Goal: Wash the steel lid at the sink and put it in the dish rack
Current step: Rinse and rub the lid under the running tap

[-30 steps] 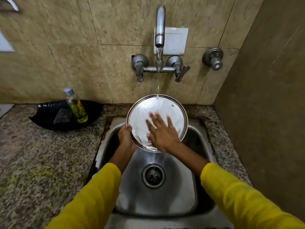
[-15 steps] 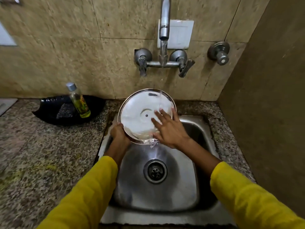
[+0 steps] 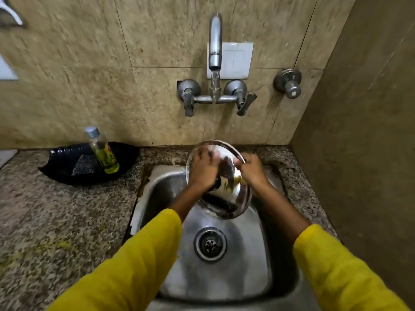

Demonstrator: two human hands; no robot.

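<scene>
The round steel lid (image 3: 233,198) is held tilted over the steel sink (image 3: 253,272), its shiny face toward me and mirroring my arms. Water from the wall tap (image 3: 215,48) falls onto its top edge. My left hand (image 3: 202,170) lies across the lid's left part, fingers curled on its face. My right hand (image 3: 252,170) pinches the lid's right rim. No dish rack is in view.
A black tray (image 3: 67,169) sits on the granite counter at the left, with a bottle of green liquid (image 3: 102,150) standing in it. The sink drain (image 3: 210,244) is below the lid. A brown wall (image 3: 363,142) closes the right side.
The lid has been turned over: its pale matt face showed before, the mirror face shows now. My right hand went from rubbing the face to gripping the right rim; my left hand moved onto the face.
</scene>
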